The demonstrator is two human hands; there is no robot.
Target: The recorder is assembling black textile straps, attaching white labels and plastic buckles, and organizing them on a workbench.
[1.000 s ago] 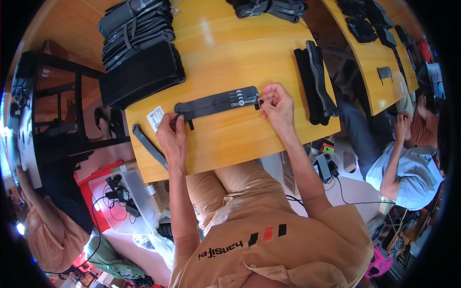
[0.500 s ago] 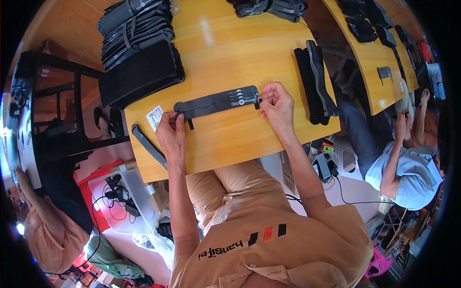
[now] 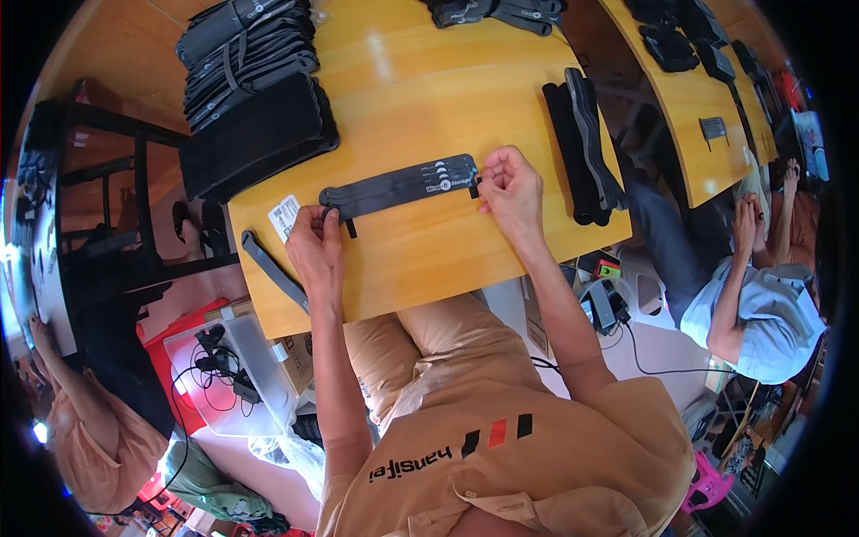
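A flat set of dark grey straps (image 3: pixel 403 188) with white print lies crosswise on the wooden table in front of me. My left hand (image 3: pixel 315 251) pinches its left end between thumb and fingers, beside a short black tab hanging toward me. At the right end, my right hand (image 3: pixel 514 195) is closed in a pinch on the straps' small black end tab, partly hidden by the fingers. A white printed label (image 3: pixel 284 213) lies just beyond my left hand. One loose dark strap (image 3: pixel 271 271) rests along the table's left edge.
Bundled straps (image 3: pixel 246 67) and a thick black stack (image 3: pixel 259 134) stand at the far left. More straps (image 3: pixel 586 148) lie at the right edge, others (image 3: pixel 497 13) at the back. Below left is a clear plastic bin (image 3: pixel 224 385) with cables. People sit at both sides.
The view has shifted slightly, so the table sits a little higher and further left. Both hands stay at the two ends of the strap set, with only small finger movement.
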